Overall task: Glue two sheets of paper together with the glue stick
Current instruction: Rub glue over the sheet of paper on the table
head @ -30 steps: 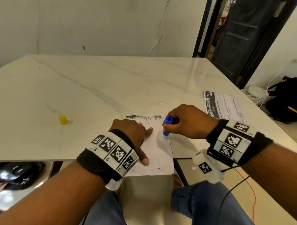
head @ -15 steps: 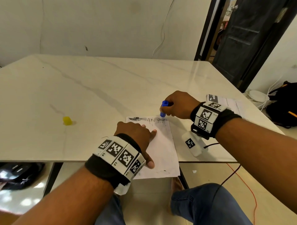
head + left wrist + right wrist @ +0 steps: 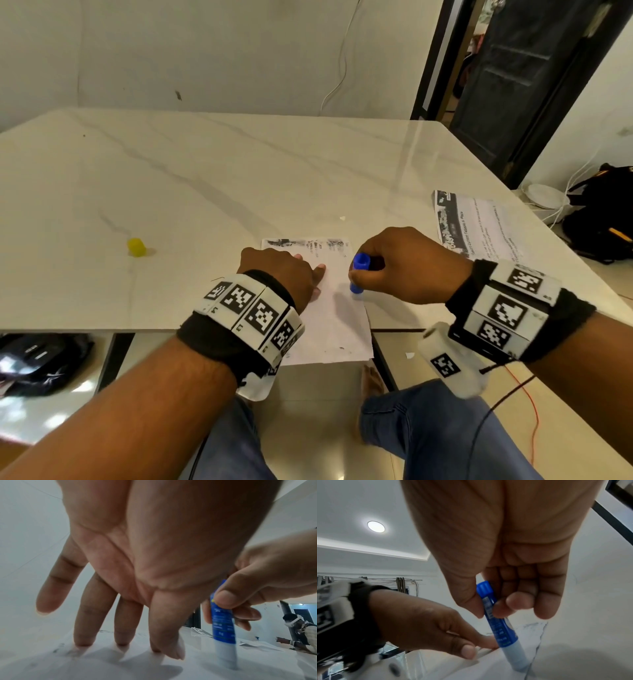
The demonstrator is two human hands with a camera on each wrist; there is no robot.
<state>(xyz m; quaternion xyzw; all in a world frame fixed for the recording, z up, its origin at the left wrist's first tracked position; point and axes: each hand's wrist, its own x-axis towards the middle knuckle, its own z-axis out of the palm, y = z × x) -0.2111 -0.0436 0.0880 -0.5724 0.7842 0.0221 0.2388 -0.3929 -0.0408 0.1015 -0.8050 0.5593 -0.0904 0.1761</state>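
On the marble tabletop [image 3: 212,178], a sheet of paper [image 3: 337,329] is pinned under the left hand's [image 3: 281,274] straight fingers [image 3: 85,622], just beside which the blue glue stick [image 3: 358,274], pinched by the right hand's [image 3: 407,263] curled fingers [image 3: 518,601], is pressed onto it.

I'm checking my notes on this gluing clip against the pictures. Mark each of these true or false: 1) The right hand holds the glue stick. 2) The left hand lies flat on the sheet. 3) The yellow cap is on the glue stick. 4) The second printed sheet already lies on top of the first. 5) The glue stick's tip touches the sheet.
1) True: the right hand grips the glue stick.
2) True: the left hand presses the sheet with straight fingers.
3) False: the yellow cap sits apart on the table, far left.
4) False: the second printed sheet lies apart, to the right.
5) True.
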